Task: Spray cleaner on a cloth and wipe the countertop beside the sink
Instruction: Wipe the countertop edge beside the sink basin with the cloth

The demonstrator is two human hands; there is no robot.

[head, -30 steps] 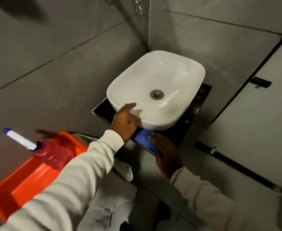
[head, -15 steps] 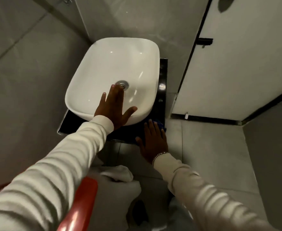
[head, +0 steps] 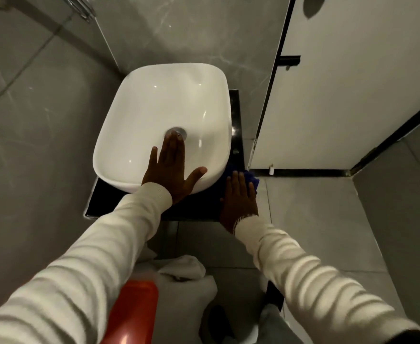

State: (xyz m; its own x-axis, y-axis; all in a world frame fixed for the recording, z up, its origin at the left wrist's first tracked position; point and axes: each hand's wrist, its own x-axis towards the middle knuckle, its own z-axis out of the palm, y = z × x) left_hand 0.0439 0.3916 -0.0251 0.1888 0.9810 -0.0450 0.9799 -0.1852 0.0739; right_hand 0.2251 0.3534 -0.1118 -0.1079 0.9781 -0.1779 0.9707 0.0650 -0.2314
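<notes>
A white vessel sink (head: 154, 108) sits on a small black countertop (head: 104, 202). My left hand (head: 171, 167) lies flat and spread over the sink's front rim, fingertips near the drain (head: 177, 132). My right hand (head: 238, 199) presses flat on a blue cloth (head: 251, 178) at the counter's front right corner; only the cloth's far edge shows past my fingers. No spray bottle is in view.
Grey tiled walls close in on the left and behind the sink. A white partition door (head: 353, 83) with a black frame stands at the right. A red tub (head: 132, 316) and white cloth (head: 186, 269) lie low near my legs on the grey floor.
My right hand slid the blue cloth rightwards to the counter's front right corner. My left hand went from the sink's front rim to lying flat over it. The view swung right, hiding the spray bottle.
</notes>
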